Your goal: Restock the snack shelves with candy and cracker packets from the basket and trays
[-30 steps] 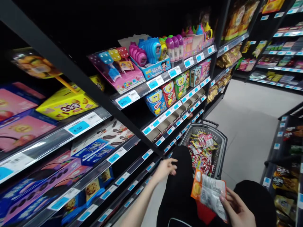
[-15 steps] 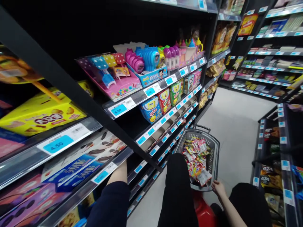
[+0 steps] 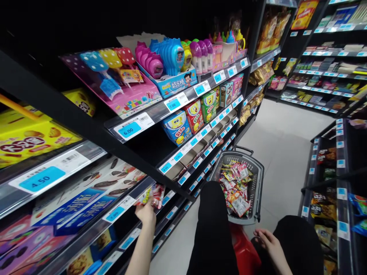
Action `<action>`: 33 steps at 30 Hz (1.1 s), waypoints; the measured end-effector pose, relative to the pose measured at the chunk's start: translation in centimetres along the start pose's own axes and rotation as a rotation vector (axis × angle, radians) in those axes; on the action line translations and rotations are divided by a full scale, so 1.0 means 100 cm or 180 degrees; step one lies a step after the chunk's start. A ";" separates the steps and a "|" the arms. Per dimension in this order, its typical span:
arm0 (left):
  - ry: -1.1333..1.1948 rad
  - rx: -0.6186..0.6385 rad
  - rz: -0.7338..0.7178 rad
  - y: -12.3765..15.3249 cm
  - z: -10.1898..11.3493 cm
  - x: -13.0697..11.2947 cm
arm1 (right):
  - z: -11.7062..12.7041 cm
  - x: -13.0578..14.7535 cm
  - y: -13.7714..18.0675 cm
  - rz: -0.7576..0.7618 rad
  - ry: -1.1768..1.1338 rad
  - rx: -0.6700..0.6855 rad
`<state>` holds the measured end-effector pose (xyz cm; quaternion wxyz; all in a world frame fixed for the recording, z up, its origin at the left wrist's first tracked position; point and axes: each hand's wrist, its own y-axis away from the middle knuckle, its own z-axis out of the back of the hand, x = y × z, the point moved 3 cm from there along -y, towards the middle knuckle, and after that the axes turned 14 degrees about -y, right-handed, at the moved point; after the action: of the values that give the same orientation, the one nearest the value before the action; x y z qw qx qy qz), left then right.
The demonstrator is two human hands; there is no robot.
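Observation:
My left hand (image 3: 146,214) is closed round small red candy packets (image 3: 157,195) with some green and yellow print, in front of the lower shelf edges. The packets are slightly blurred, so their kind is not certain. My right hand (image 3: 268,241) is by my right knee, below the basket's near corner and apart from it. Its fingers are loosely bent and a little spread, with nothing seen in them. The grey shopping basket (image 3: 259,183) stands in front of my knees, with a heap of colourful small packets (image 3: 236,187) inside.
A red object (image 3: 243,248) is between my legs. Shelves on the left hold yellow boxes (image 3: 34,137), blue-and-white biscuit boxes (image 3: 77,206), toy candies (image 3: 169,57) and cartoon boxes (image 3: 176,128). A low rack (image 3: 340,183) with snack bags borders the aisle (image 3: 283,145) on the right.
My left hand has come out of the lower shelf, where it was hidden, with red packets in it. My right hand has let go of the basket's corner and drawn back.

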<state>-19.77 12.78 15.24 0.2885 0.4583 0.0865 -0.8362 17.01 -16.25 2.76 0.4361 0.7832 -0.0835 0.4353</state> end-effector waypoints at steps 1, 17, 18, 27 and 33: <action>0.0139 0.0051 0.0135 0.015 0.003 0.010 | -0.005 0.005 0.009 0.0020 0.0003 0.0073; 0.1864 0.3815 0.0773 0.256 -0.032 -0.043 | -0.083 0.074 0.092 0.1191 -0.0417 0.0436; 0.1826 0.4062 0.0728 0.256 -0.031 -0.048 | -0.071 0.082 0.096 0.1571 -0.0208 0.0245; 0.1283 0.5080 0.0583 0.262 -0.019 -0.097 | -0.037 0.118 0.141 0.3270 0.0746 0.0378; 0.1086 0.4517 -0.0290 0.261 -0.026 -0.094 | -0.032 0.113 0.135 0.2657 0.0049 0.0490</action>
<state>0.63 -3.76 24.62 -0.1306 0.6548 -0.4134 -0.6191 15.05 -19.17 20.34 0.1632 0.7093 -0.3574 0.5853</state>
